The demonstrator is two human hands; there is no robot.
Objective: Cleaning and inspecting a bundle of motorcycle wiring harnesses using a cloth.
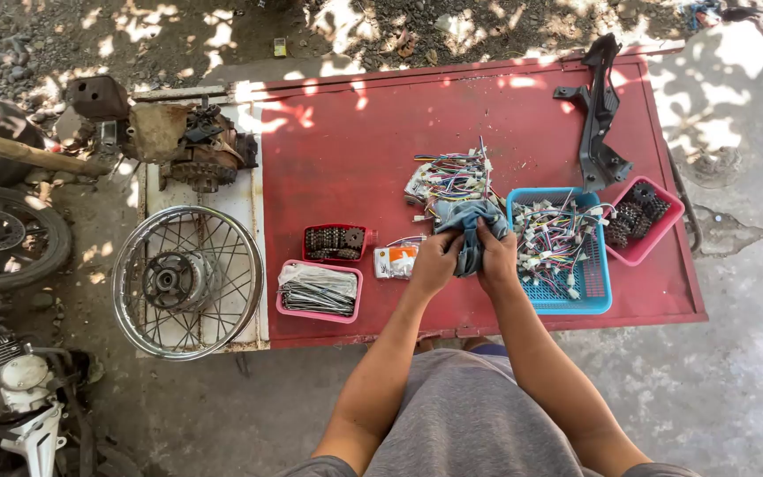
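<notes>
Both hands are closed on one blue-grey cloth (468, 231) over the red table (346, 150): left hand (434, 263) fisted on its left edge, right hand (498, 258) clamped on the right. Cloth sits between the loose wire bundle (449, 177) and the blue basket (590, 284) of connectors. Whatever is inside the cloth is hidden. Fingertips are buried in the folds.
</notes>
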